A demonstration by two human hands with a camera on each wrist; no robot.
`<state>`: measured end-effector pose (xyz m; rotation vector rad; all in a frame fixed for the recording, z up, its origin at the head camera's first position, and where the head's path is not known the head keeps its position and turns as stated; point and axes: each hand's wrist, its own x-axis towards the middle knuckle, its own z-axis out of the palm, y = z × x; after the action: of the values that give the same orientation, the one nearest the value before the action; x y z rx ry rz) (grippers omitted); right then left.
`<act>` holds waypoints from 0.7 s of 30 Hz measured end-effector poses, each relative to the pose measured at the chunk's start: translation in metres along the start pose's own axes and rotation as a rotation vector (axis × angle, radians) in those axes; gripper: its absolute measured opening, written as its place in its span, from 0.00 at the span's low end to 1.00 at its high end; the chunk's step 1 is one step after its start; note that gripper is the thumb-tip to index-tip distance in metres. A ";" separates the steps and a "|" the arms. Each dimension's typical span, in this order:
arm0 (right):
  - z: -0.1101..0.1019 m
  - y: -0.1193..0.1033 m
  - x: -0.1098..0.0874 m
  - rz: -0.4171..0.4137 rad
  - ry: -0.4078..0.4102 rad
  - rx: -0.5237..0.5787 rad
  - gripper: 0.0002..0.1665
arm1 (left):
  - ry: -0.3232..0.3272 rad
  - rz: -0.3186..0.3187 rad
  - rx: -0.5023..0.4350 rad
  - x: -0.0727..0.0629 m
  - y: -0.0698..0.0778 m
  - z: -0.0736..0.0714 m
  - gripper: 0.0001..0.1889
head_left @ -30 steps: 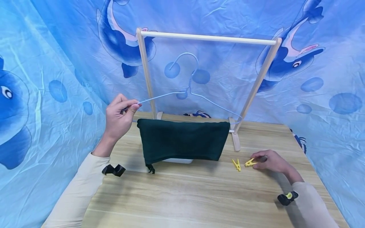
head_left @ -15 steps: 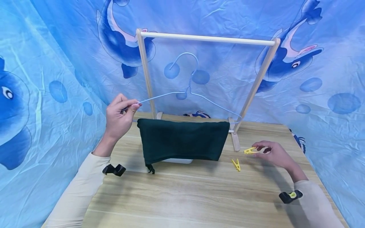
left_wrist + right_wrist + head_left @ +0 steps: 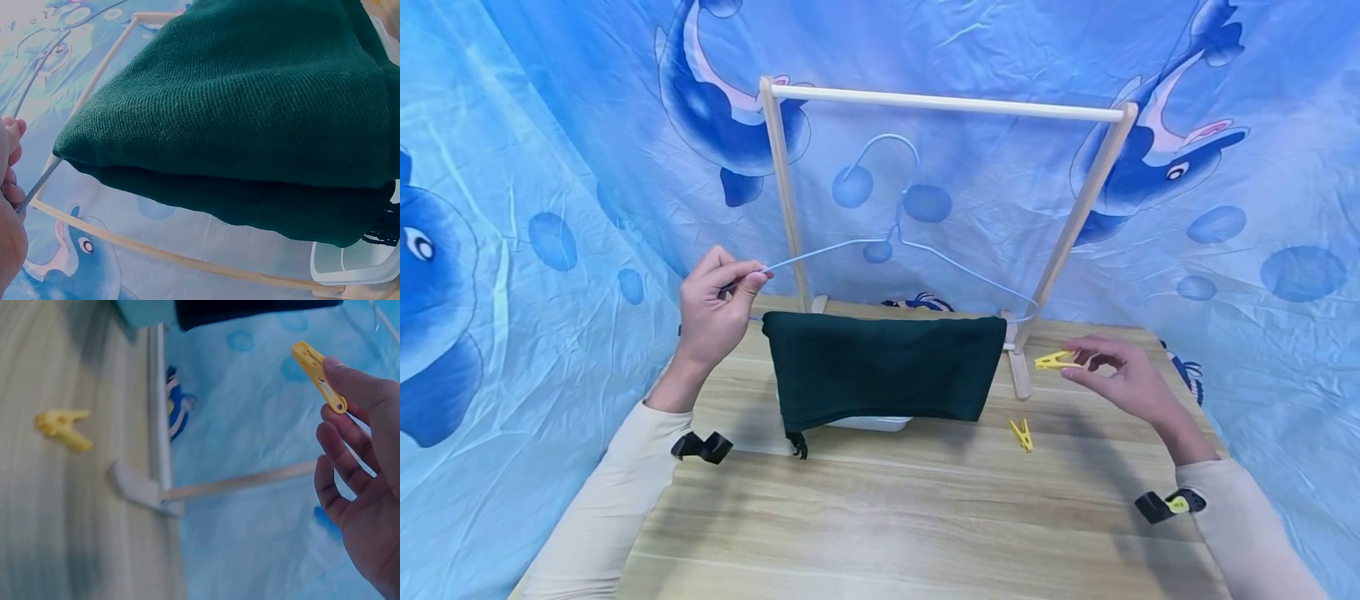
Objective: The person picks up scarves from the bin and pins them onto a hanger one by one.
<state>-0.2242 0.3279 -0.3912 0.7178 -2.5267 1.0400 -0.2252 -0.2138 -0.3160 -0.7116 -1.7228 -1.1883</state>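
My left hand [image 3: 715,308] grips the left shoulder of a pale blue wire hanger [image 3: 955,265], holding it upright over the table. Over the hanger's lower bar drapes a folded dark green knitted cloth [image 3: 883,371] with black fringe [image 3: 381,232] at one corner; it looks like a scarf. My right hand [image 3: 1123,377] pinches a yellow clothespin [image 3: 319,376] between thumb and fingers, raised above the table to the right of the cloth. A second yellow clothespin [image 3: 1022,435] lies on the table below that hand.
Behind the hanger stands a wooden rack [image 3: 947,102] with a pale top rail. A white plastic container [image 3: 350,265] sits under the cloth, mostly hidden by it. Blue dolphin-print curtains [image 3: 1300,250] surround the wooden table [image 3: 880,525].
My right hand has picked one yellow clothespin up off the table and lifted it up, away from the other one. The left hand stays in place, the hanger shifting only slightly.
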 end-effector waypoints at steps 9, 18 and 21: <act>-0.014 -0.038 0.017 -0.123 0.062 0.078 0.24 | 0.012 -0.004 0.002 0.000 0.000 0.000 0.03; -0.017 -0.067 0.035 -0.259 0.079 0.168 0.29 | 0.022 -0.027 0.023 -0.001 -0.002 0.001 0.04; -0.017 -0.081 0.041 -0.253 0.082 0.154 0.32 | 0.020 -0.031 0.032 -0.001 -0.001 0.001 0.04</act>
<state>-0.2110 0.2776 -0.3151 0.9862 -2.2338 1.1552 -0.2259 -0.2127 -0.3176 -0.6545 -1.7382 -1.1829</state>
